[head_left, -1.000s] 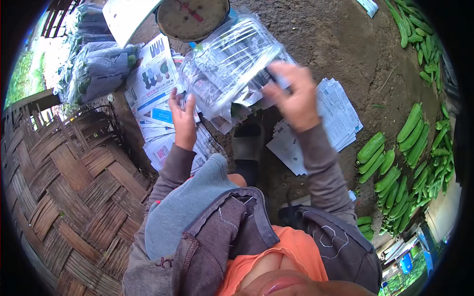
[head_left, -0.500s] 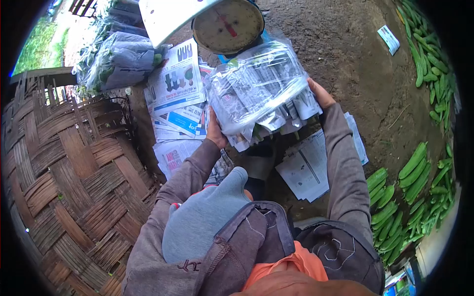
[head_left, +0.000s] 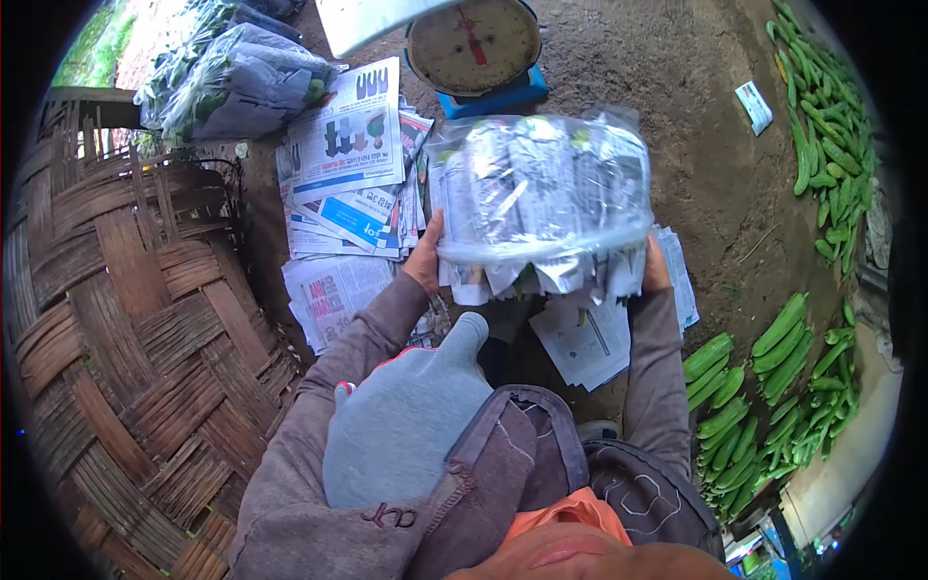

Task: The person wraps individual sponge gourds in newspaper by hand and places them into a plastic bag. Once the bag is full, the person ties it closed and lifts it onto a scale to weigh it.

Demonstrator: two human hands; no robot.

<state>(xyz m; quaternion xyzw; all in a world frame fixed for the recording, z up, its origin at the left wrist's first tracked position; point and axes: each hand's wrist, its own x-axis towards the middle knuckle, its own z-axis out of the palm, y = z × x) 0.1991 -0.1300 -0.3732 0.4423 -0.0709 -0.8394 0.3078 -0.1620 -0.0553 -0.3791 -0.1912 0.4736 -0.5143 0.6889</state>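
Observation:
Between my two hands I hold a clear plastic bag [head_left: 541, 208] packed with newspaper-wrapped bundles. Bits of green show among the paper, and the paper ends stick out along the bag's near edge. My left hand [head_left: 425, 253] grips the bag's left side, its thumb up along the plastic. At the right side is my right hand [head_left: 657, 266], closed on the bag with its fingers partly hidden behind it. Just beyond the bag stands a blue dial scale [head_left: 493, 95] with a white pan [head_left: 372, 19] on top.
Stacked newspapers [head_left: 338, 159] lie on the ground left of the bag, and loose sheets [head_left: 585, 343] lie below it. A filled plastic bag [head_left: 256, 82] stands upper left, near a woven bamboo basket [head_left: 145, 338]. Long green vegetables [head_left: 778, 338] line the right side.
The bag has shifted right and slightly toward me, turning from a tilt to nearly level. Both my hands have stayed on it. More of the blue scale base is visible.

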